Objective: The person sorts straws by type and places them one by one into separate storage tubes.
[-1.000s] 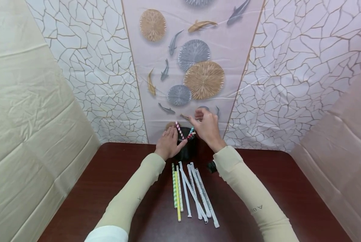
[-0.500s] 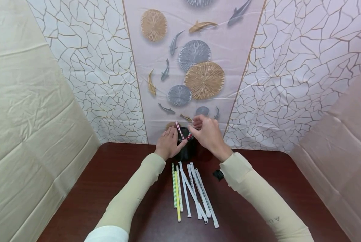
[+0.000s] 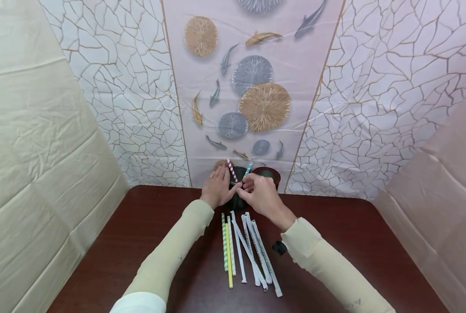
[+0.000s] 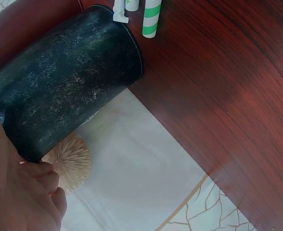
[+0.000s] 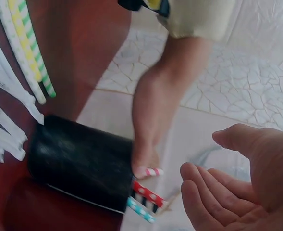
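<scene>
**Two hands at a black cup of straws, far edge of the table**

We record a dark red-brown table (image 3: 147, 243) set against a hanging sheet (image 3: 252, 87) printed with fish and round fan shapes, flanked by panels with a cracked-line pattern. No lettering shows on the sheet, the cup or the straw wrappers. The only writing we find is a small mark on the right sleeve (image 3: 350, 282), too blurred to read.

Both forearms wear pale sleeves. The left hand (image 3: 217, 188) rests against the left side of the black cup (image 3: 237, 198), which stands at the table's far edge; its fingers lie fairly straight along the cup wall, thumb toward the rim. The right hand (image 3: 261, 195) is in front of the cup and just right of it, close to the left thumb. In the right wrist view its fingers (image 5: 213, 192) are loosely curved, apart, and hold nothing.

Behind the right hand we note a dark red round rim (image 3: 267, 172), beside the cup.

Three straws stand in the cup: one pink-striped (image 3: 231, 170), one red with dots (image 5: 148, 194), one blue with dots (image 3: 248, 168).

A row of straws (image 3: 248, 248) lies on the table nearer the person: green-striped, yellow-striped, the rest in white wrappers.

A small black object (image 3: 279, 248) lies near the right sleeve.
</scene>
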Demonstrator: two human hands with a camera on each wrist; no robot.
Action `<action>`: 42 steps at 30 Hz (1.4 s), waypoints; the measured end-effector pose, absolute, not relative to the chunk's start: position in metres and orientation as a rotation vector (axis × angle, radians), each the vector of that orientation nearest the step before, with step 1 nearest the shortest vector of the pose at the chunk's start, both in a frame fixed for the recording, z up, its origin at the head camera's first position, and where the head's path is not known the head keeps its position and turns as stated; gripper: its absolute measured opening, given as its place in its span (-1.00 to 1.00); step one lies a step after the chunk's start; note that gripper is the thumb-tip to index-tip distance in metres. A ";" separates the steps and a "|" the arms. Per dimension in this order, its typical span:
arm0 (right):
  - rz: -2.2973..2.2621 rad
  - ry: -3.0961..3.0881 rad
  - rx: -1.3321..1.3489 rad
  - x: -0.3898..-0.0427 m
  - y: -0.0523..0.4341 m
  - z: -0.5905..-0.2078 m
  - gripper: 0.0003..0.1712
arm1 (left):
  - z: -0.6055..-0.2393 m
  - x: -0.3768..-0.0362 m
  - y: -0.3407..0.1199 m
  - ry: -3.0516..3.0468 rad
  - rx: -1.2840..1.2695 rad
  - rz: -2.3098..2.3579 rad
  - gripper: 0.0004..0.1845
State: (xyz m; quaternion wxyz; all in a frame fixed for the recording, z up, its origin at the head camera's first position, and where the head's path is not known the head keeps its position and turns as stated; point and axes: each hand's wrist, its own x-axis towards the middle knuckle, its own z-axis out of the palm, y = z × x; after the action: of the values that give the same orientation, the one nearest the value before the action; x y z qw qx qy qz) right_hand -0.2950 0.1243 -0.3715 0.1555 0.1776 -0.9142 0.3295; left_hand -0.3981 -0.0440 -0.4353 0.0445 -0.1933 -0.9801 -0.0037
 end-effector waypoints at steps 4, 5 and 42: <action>0.972 -2.657 0.482 -0.292 0.120 -0.387 -0.63 | -0.438 -0.400 -0.044 -2.994 -0.593 -0.047 -0.02; 0.977 -2.664 0.479 -0.292 0.119 -0.392 -0.64 | -0.438 -0.400 -0.044 -2.992 -0.591 -0.055 -0.02; 0.929 -2.823 0.567 -0.296 0.095 -0.520 -0.46 | -0.438 -0.398 -0.045 -2.963 -0.601 -0.131 -0.01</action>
State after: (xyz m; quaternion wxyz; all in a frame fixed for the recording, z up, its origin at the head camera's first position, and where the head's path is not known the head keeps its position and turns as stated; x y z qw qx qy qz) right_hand -0.2957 0.0949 -0.5199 0.0578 0.1871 -0.9315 0.3064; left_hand -0.3983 -0.0451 -0.4381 0.0575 -0.1981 -0.9775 -0.0431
